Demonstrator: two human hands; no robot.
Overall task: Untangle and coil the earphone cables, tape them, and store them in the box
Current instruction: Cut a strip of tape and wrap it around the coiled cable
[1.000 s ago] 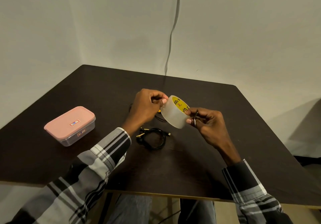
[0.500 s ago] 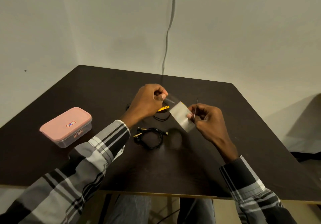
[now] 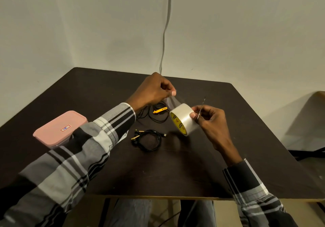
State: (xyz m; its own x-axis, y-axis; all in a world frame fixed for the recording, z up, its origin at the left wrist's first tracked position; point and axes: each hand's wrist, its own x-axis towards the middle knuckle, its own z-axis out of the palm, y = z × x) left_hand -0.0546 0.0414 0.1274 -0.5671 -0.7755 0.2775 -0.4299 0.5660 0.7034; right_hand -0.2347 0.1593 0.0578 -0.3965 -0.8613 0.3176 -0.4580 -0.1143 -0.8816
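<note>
Dark table; pink-lidded box at its left, lid on. Tape roll held above the table in the right hand, fingers curled round its rim along with a thin metal tool, likely scissors. Left hand pinches the free tape end, drawn just clear of the roll. Coiled black earphone cable lies below the hands, untaped; a second cable lies behind. Judged: tape light, clingy, folds easily; keep it taut, grip by edges. Cables limp, springy.

One head-worn wide-angle view looks forward and down — close over the dark bench, toward the wall corner.
</note>
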